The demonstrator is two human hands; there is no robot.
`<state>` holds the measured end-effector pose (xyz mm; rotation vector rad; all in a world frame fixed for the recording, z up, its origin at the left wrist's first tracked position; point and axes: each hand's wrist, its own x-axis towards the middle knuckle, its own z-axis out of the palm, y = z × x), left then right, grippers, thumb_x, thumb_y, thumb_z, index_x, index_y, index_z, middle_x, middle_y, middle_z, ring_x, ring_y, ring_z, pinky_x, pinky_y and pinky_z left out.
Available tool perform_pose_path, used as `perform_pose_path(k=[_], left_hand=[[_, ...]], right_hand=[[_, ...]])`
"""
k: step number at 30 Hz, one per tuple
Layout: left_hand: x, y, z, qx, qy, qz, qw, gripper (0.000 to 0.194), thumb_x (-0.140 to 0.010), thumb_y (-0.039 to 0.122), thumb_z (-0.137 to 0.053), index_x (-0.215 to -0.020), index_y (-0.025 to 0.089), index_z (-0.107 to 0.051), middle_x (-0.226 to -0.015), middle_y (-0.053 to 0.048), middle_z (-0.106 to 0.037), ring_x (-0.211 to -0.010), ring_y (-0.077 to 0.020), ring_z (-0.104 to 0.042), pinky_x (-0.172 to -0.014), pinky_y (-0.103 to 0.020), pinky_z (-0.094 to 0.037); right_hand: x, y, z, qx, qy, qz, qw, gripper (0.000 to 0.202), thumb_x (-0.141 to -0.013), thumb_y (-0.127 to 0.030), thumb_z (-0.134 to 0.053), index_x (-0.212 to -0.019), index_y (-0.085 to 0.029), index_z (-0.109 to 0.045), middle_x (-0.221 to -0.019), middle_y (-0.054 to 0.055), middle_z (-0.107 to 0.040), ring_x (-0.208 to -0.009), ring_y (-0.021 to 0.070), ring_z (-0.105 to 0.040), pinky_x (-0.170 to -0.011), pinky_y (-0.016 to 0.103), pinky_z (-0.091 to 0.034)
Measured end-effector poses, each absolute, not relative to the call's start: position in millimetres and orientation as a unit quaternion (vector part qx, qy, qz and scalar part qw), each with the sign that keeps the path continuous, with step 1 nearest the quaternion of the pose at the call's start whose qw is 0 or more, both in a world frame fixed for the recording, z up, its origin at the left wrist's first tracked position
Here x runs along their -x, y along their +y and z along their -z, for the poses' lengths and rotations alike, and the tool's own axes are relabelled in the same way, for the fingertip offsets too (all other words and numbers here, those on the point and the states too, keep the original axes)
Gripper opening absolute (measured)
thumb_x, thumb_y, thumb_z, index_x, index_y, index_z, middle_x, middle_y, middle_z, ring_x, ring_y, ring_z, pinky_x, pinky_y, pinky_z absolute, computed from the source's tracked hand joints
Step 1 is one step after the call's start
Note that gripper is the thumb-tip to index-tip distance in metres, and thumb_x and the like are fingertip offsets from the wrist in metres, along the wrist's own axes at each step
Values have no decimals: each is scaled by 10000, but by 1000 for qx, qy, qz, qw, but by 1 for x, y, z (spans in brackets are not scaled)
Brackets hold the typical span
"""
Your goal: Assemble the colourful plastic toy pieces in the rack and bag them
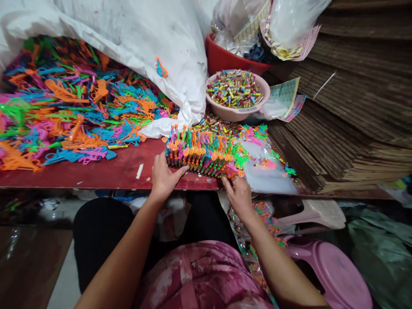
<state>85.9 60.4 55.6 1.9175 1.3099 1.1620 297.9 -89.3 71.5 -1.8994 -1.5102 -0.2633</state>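
A long row of small colourful plastic toys [202,150], packed upright side by side in a dark rack, lies near the front edge of the red table [135,171]. At its left end is my left hand [165,176], fingers against the end and thumb stretched along the front side. My right hand [237,193] is at the right front corner, thumb and fingers pinched at a pink toy there. Whether it grips the toy or the rack's end is hard to see. Clear plastic bags [267,176] lie flat just right of the row.
Loose plastic toys [74,111] are heaped at the left beside a white sack [135,38]. Behind the row stand a pink bowl [225,112] of small coloured tubes and a red basin [222,56]. Cardboard stacks [354,107] rise at the right; a pink stool [341,270] is below.
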Motion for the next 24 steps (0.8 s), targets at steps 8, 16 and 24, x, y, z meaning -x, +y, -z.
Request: perform_pose_path(k=[8, 16, 24], left_hand=[[-85, 61, -56, -719, 492, -417, 261, 621, -707, 485, -790, -1190, 184, -540, -1049, -78, -564, -1048, -301, -559, -910, -450, -491], [-85, 63, -53, -716, 481, -434, 259, 626, -701, 482, -795, -1198, 195, -544, -1046, -65, -550, -1040, -285, -562, -916, -433, -491], [-85, 63, -51, -715, 489, -424, 264, 627, -694, 484, -800, -1183, 179, -555, -1036, -69, -559, -1045, -292, -552, -920, -441, -481]], right_hand=[[-304, -86, -75, 723, -596, 20, 349, 297, -972, -344, -474, -703, -228, -429, -632, -35, -451, -580, 135, -422, -577, 271, -308], [-310, -77, -77, 728, -577, 18, 370, 338, -961, -390, -489, -668, -229, -440, -601, -18, -499, -575, 143, -451, -577, 272, -323], [-316, -76, -73, 739, -596, 49, 310, 362, -984, -416, -435, -676, -228, -460, -617, 6, -523, -578, 158, -478, -573, 279, -328]])
